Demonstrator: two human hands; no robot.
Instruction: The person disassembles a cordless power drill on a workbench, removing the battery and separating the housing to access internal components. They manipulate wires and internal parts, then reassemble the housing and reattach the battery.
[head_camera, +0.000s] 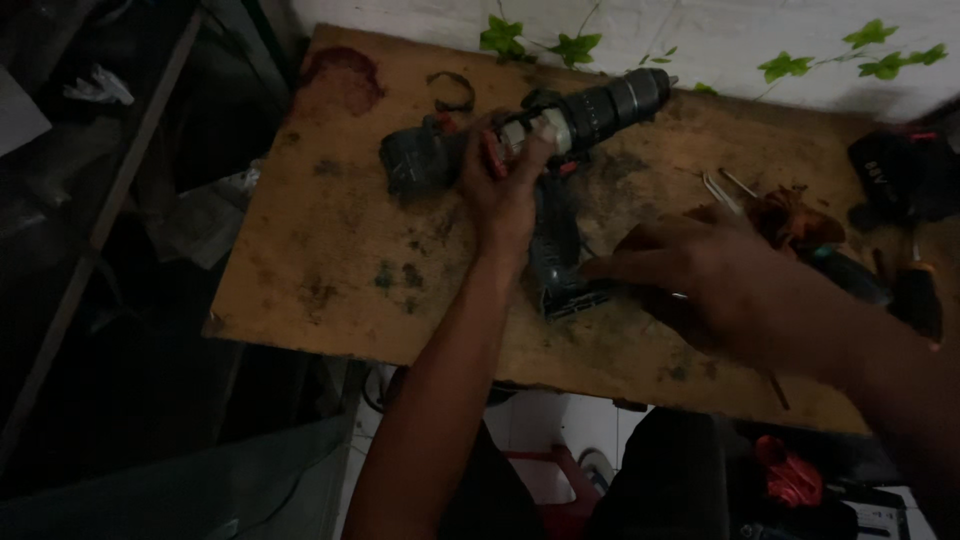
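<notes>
Your board is tan plywood, blotched with dark grey smudges and one dull red stain near its far left corner. The drill you grip is dark teal-grey — its exposed motor shows pale silver with a red part beside it. The chuck is black with a lighter grey band. Behind it, the wall is white, crossed by bright green leaves. To your right lies a rust-brown rag, and a black case. Below, a red stool on white tiles.

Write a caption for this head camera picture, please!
Left hand grips an opened cordless drill on a stained wooden board; right hand touches its base.
</notes>
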